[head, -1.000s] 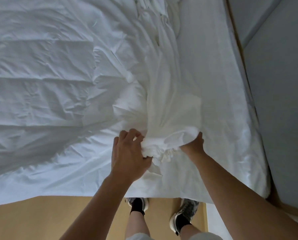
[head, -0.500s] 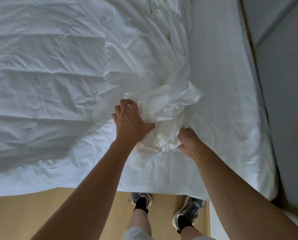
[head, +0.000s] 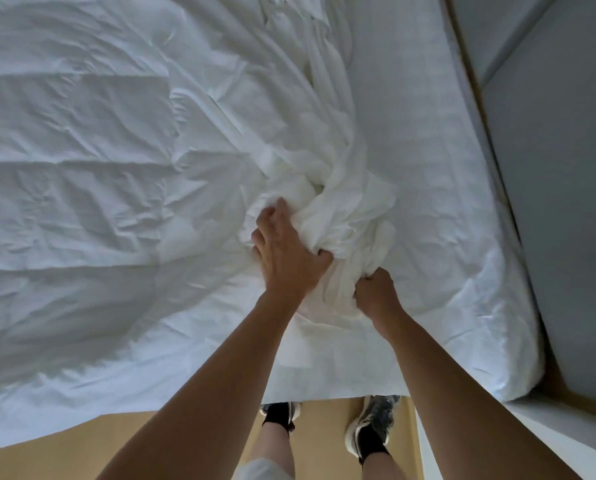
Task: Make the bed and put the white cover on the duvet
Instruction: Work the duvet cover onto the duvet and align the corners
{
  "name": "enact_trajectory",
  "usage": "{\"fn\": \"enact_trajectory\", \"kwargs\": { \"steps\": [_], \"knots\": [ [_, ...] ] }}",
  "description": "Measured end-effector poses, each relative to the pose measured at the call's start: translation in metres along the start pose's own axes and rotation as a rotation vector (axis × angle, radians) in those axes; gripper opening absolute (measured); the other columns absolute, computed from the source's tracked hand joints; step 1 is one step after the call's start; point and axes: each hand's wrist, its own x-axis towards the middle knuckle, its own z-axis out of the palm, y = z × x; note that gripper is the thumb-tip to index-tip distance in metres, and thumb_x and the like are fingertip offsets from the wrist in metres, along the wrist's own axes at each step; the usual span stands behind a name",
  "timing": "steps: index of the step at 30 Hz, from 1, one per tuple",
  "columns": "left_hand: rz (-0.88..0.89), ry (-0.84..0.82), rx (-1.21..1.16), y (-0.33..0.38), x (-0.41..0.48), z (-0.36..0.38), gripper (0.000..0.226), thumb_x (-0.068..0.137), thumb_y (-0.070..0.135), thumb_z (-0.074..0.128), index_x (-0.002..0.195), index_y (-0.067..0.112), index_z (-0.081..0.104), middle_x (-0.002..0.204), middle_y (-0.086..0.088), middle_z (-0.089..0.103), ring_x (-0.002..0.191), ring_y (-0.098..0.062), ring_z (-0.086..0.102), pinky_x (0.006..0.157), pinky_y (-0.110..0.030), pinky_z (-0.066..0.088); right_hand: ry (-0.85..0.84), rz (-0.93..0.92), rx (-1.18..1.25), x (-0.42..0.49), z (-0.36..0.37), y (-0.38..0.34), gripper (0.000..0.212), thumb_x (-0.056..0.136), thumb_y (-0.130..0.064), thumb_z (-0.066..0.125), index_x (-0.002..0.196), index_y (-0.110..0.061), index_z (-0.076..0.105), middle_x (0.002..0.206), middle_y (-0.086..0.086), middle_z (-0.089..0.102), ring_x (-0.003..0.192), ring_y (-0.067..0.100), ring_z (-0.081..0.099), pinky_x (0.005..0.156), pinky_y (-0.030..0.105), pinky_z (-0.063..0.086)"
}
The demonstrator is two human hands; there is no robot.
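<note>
A wrinkled white duvet (head: 82, 174) covers the left and middle of the bed. A white cover (head: 345, 209) lies bunched in a crumpled heap near the bed's front edge and trails in folds toward the back. My left hand (head: 286, 251) grips the left side of the bunch, thumb dug into the cloth. My right hand (head: 376, 292) grips its lower right part with curled fingers. To the right, the bare white sheet on the mattress (head: 428, 133) shows.
A grey padded headboard (head: 559, 168) with a wooden trim runs along the right side. Tan wooden floor (head: 116, 441) lies below the bed's edge, where my feet in sneakers (head: 372, 424) stand. A white ledge (head: 549, 438) sits at the lower right.
Both hands have pushed the bunched cover farther onto the bed, away from the front edge. The bunch is more gathered and crumpled than a second ago.
</note>
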Motion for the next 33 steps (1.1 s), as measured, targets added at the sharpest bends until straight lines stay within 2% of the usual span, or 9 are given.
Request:
{"fn": "enact_trajectory", "kwargs": {
  "steps": [3,7,9,15,17,22,24,29,33],
  "knots": [
    [-0.039,-0.303,-0.064,-0.007,0.022,0.003,0.109,0.069,0.028,0.082,0.159,0.018,0.022,0.154,-0.005,0.040,0.140,-0.028,0.041,0.113,-0.043,0.039,0.012,-0.030,0.001,-0.002,0.003,0.004,0.018,0.073,-0.012,0.049,0.079,0.002,0.058,0.069,0.010,0.056,0.065,0.020,0.051,0.059,0.034,0.039],
    [-0.190,-0.680,-0.360,0.014,0.023,0.007,0.091,0.051,0.049,0.091,0.132,0.023,0.061,0.119,0.006,0.070,0.111,-0.018,0.065,0.099,-0.042,0.055,0.013,-0.098,-0.211,-0.002,0.001,0.011,0.013,0.081,-0.006,0.052,0.082,-0.010,0.064,0.072,0.000,0.064,0.068,0.020,0.059,0.056,0.026,0.041],
    [-0.203,-0.784,-0.341,0.028,0.019,0.015,0.088,0.052,0.055,0.090,0.130,0.025,0.062,0.119,0.005,0.069,0.110,-0.018,0.064,0.099,-0.041,0.054,0.018,-0.125,-0.319,-0.004,0.001,0.015,0.015,0.083,-0.002,0.051,0.085,-0.010,0.063,0.073,-0.002,0.062,0.071,0.020,0.058,0.055,0.024,0.040],
    [-0.560,-0.956,-0.368,0.013,0.038,0.005,0.044,0.069,0.030,0.071,0.108,0.012,0.064,0.105,-0.008,0.063,0.093,-0.026,0.059,0.084,-0.035,0.049,0.000,-0.226,-0.409,-0.009,0.005,0.022,0.021,0.082,-0.002,0.052,0.071,-0.020,0.050,0.066,-0.005,0.056,0.063,0.017,0.053,0.052,0.022,0.036],
    [-0.583,-0.905,-0.438,0.009,0.034,0.007,0.043,0.067,0.030,0.066,0.106,0.014,0.066,0.106,-0.010,0.056,0.089,-0.026,0.052,0.080,-0.035,0.044,0.026,-0.206,-0.372,-0.010,-0.001,0.027,0.028,0.081,0.001,0.051,0.063,-0.020,0.046,0.061,-0.004,0.053,0.059,0.015,0.050,0.051,0.025,0.035],
    [-0.698,-0.248,-1.032,-0.025,0.005,-0.008,0.024,0.070,0.006,0.058,0.091,0.013,0.068,0.076,-0.009,0.065,0.073,-0.028,0.064,0.067,-0.037,0.052,0.124,-0.017,-0.084,0.003,-0.013,0.056,0.022,0.081,0.000,0.048,0.062,-0.012,0.050,0.059,0.003,0.051,0.062,0.020,0.049,0.058,0.034,0.037],
    [-0.819,-0.177,-1.137,-0.055,-0.001,-0.025,0.025,0.075,0.002,0.051,0.096,0.007,0.065,0.068,-0.011,0.062,0.064,-0.030,0.065,0.057,-0.036,0.056,0.167,0.040,-0.003,0.008,-0.012,0.062,0.019,0.082,0.004,0.046,0.067,-0.004,0.053,0.063,0.008,0.052,0.064,0.020,0.048,0.059,0.033,0.038],
    [-0.914,-0.151,-1.047,-0.109,-0.012,-0.062,0.018,0.073,0.007,0.048,0.090,0.008,0.056,0.064,-0.010,0.054,0.059,-0.031,0.061,0.052,-0.035,0.054,0.213,0.039,0.036,0.018,-0.016,0.060,0.038,0.086,0.006,0.053,0.056,-0.016,0.044,0.055,0.000,0.047,0.057,0.018,0.042,0.058,0.031,0.035],
    [-0.896,0.076,-0.839,-0.150,-0.012,-0.105,0.007,0.071,0.008,0.052,0.077,0.009,0.056,0.067,-0.010,0.047,0.058,-0.026,0.052,0.054,-0.032,0.046,0.255,0.080,0.014,0.022,-0.024,0.058,0.038,0.082,0.005,0.054,0.053,-0.017,0.041,0.052,0.001,0.044,0.060,0.019,0.040,0.060,0.034,0.033]
  ]
}}
